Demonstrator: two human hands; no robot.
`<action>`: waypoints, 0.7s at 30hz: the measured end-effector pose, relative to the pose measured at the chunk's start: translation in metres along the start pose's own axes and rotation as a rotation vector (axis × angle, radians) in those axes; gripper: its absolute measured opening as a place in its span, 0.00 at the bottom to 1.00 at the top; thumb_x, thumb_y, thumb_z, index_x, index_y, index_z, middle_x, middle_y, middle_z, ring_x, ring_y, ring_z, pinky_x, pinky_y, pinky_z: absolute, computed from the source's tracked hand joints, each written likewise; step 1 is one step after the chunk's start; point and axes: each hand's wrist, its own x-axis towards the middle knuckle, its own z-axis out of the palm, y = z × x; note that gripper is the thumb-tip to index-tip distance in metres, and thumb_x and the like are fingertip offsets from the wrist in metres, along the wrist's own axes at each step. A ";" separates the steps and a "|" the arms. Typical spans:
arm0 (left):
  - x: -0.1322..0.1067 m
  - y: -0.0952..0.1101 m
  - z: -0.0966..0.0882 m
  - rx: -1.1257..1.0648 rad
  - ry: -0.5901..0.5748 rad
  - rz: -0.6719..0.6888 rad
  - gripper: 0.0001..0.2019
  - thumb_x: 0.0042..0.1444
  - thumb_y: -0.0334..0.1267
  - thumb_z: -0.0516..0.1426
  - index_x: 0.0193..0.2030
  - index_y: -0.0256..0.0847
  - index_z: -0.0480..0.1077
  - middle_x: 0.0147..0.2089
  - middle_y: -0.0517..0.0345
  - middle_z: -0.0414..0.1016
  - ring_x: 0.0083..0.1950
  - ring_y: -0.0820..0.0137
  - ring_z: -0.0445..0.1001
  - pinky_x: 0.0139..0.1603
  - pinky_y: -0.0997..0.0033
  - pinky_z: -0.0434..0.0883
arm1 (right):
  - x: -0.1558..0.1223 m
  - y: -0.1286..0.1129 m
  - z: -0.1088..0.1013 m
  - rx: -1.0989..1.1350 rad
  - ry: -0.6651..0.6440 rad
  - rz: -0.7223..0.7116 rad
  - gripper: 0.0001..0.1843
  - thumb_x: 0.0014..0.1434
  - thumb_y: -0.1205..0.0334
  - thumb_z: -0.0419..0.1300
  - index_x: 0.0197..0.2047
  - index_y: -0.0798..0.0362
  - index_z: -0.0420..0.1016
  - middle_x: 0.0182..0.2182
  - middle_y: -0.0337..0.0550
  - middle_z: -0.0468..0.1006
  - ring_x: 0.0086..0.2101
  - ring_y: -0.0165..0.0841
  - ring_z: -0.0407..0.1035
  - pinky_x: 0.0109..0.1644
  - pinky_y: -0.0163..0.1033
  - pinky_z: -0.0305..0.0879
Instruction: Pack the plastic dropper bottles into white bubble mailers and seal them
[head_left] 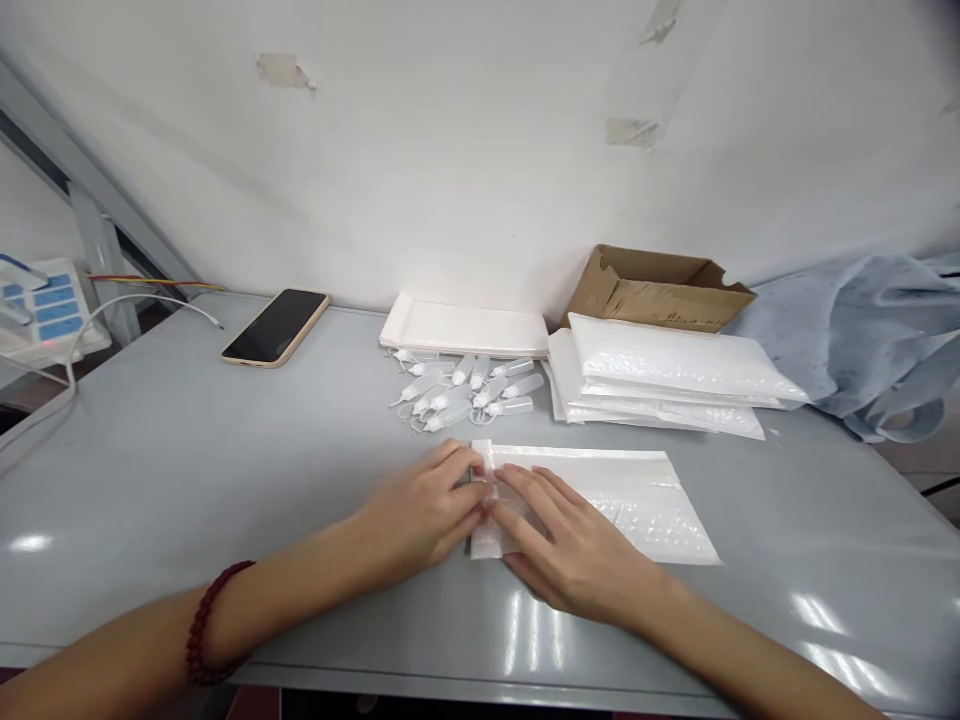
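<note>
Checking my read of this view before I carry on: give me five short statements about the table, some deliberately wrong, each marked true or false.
1. The left hand and the right hand are both at the front envelope. True.
2. The small bottles stand upright in a neat row. False: they lie in a loose pile.
3. The phone lies to the left of the bottles. True.
4. The cardboard box is behind the stack of padded envelopes. True.
5. The dark red bracelet is on the right wrist. False: it is on the left.
</note>
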 end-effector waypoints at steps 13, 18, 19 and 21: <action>-0.012 0.004 0.010 0.320 -0.065 0.210 0.19 0.60 0.28 0.48 0.57 0.21 0.63 0.59 0.30 0.67 0.63 0.54 0.64 0.62 0.56 0.66 | 0.001 -0.018 0.003 -0.202 0.088 -0.145 0.16 0.59 0.75 0.49 0.44 0.70 0.74 0.42 0.65 0.79 0.46 0.48 0.74 0.48 0.49 0.74; -0.010 0.006 0.006 0.198 -0.101 0.170 0.22 0.57 0.33 0.52 0.57 0.21 0.63 0.59 0.29 0.66 0.63 0.51 0.64 0.61 0.53 0.67 | 0.005 -0.012 -0.002 -0.223 0.116 -0.144 0.16 0.59 0.78 0.47 0.42 0.70 0.75 0.37 0.61 0.81 0.42 0.45 0.76 0.44 0.46 0.75; -0.009 0.006 0.007 0.205 -0.071 0.179 0.21 0.59 0.34 0.52 0.56 0.22 0.63 0.58 0.30 0.68 0.61 0.51 0.66 0.60 0.54 0.68 | 0.006 -0.010 -0.004 -0.226 0.125 -0.136 0.15 0.59 0.78 0.47 0.41 0.69 0.75 0.35 0.59 0.81 0.40 0.44 0.77 0.42 0.44 0.75; -0.006 0.006 0.010 0.214 0.012 0.192 0.15 0.62 0.33 0.50 0.52 0.25 0.65 0.53 0.34 0.73 0.58 0.55 0.70 0.58 0.58 0.70 | 0.007 -0.008 -0.008 -0.231 0.140 -0.119 0.15 0.60 0.78 0.47 0.39 0.68 0.75 0.31 0.56 0.81 0.36 0.42 0.77 0.38 0.42 0.74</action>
